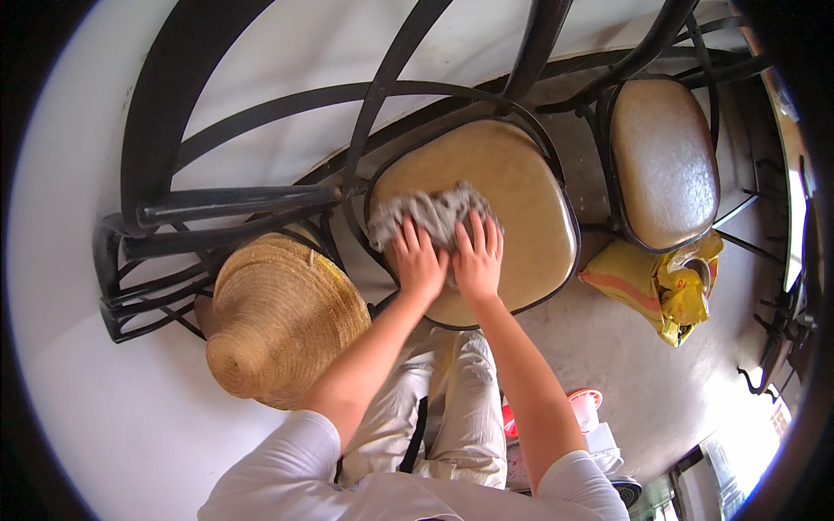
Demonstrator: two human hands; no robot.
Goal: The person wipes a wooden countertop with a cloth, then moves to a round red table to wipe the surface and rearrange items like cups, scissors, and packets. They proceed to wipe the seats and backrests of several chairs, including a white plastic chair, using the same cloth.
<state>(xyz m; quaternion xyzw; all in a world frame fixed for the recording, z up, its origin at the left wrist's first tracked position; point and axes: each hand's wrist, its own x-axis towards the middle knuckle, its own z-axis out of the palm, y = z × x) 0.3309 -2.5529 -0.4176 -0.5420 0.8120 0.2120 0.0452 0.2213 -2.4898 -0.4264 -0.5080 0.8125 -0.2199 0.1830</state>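
A crumpled grey-brown cloth (434, 213) lies bunched on the left part of a tan padded chair seat (521, 226) with a dark rim. My left hand (420, 263) grips the cloth from above, its fingers pressed into the folds. Close beside it, my right hand (477, 253) holds the cloth's right side in the same way. The fingertips of both hands sink partly into the fabric, and the thumbs nearly meet between them. Under the cloth, part of the seat is hidden.
Left of the seat, a conical straw hat (287, 313) rests against a dark chair frame (217, 208). Another tan-seated chair (665, 165) stands at right, with a yellow sack (651, 282) on the floor below. Red and white items (586, 412) lie near my right arm. A white wall (287, 52) runs behind.
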